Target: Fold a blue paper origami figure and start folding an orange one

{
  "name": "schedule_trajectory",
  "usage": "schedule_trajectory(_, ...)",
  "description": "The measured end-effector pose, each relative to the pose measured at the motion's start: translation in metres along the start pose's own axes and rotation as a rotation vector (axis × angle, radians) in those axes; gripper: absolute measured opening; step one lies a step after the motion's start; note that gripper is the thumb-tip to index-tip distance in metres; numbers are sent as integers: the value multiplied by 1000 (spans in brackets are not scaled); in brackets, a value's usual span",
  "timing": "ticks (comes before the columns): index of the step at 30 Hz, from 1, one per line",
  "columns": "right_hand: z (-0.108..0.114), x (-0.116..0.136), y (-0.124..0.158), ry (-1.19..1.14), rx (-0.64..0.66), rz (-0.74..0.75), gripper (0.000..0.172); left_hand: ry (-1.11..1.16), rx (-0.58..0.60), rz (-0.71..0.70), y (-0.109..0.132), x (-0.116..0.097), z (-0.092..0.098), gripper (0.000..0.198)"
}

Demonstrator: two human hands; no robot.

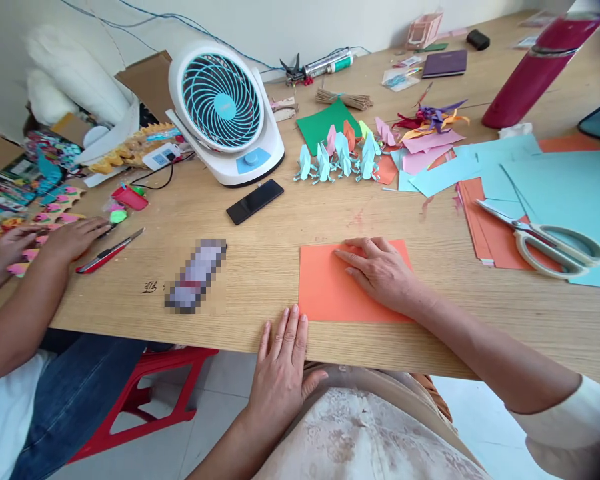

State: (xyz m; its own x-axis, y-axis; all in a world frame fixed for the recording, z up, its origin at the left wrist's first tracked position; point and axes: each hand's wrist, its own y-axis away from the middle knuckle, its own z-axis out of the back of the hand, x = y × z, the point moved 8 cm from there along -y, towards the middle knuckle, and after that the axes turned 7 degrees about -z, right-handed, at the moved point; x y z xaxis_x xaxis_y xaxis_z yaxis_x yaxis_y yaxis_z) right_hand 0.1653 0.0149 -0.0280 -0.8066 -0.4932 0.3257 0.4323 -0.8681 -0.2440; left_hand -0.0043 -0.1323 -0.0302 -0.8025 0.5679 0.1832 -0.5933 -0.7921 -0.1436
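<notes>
An orange paper sheet (pixel 330 290) lies flat near the front edge of the wooden table (pixel 260 267). My right hand (pixel 380 270) rests palm down on it, fingers stretched out toward the left. My left hand (pixel 283 363) lies flat with its fingers spread at the table's edge, fingertips touching the sheet's lower left corner. Neither hand holds anything.
Scissors (pixel 550 243) lie on orange and blue sheets at the right. Folded paper figures (pixel 337 157), a fan (pixel 225 110), a black phone (pixel 255 201) and a red bottle (pixel 540 67) stand further back. Another person's hands (pixel 55 243) work at the left beside a red cutter (pixel 109 252).
</notes>
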Motion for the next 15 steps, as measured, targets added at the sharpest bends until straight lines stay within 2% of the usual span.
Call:
schedule_trajectory(6, 1, 2, 0, 16, -9, 0, 41, 35, -48, 66, 1, 1, 0, 86)
schedule_trajectory(12, 3, 4, 0, 22, -25, 4, 40, 35, -28, 42, -8, 5, 13, 88)
schedule_trajectory(13, 3, 4, 0, 23, -31, 7, 39, 37, -16, 29, -13, 3, 15, 88)
schedule_trajectory(15, 3, 4, 0, 23, -45, 10, 39, 68, 12, -84, -25, -9, 15, 85)
